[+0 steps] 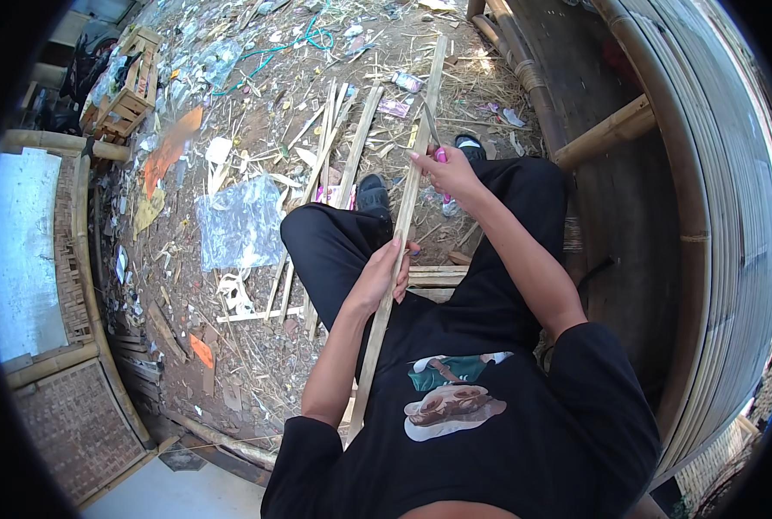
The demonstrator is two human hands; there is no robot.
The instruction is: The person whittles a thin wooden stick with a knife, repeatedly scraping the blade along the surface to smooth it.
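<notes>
A long flat bamboo strip (409,195) slants from beyond my knees back to my lap. My left hand (381,275) is closed around its lower middle, fingers wrapped under it. Farther up, my right hand (451,176) grips a knife (432,124) by its pink handle. The narrow blade points away from me, along the strip's right side; whether its edge touches the wood I cannot tell. My right thumb reaches over to the strip. More bamboo strips (361,138) lie on the ground beyond my left knee.
Litter and shavings cover the ground, with a clear plastic sheet (241,222) left of my knee. A wooden crate (129,86) stands far left, and a teal cord (286,49) lies ahead. A bamboo-framed structure (693,233) rises close on my right, a woven panel (79,424) at lower left.
</notes>
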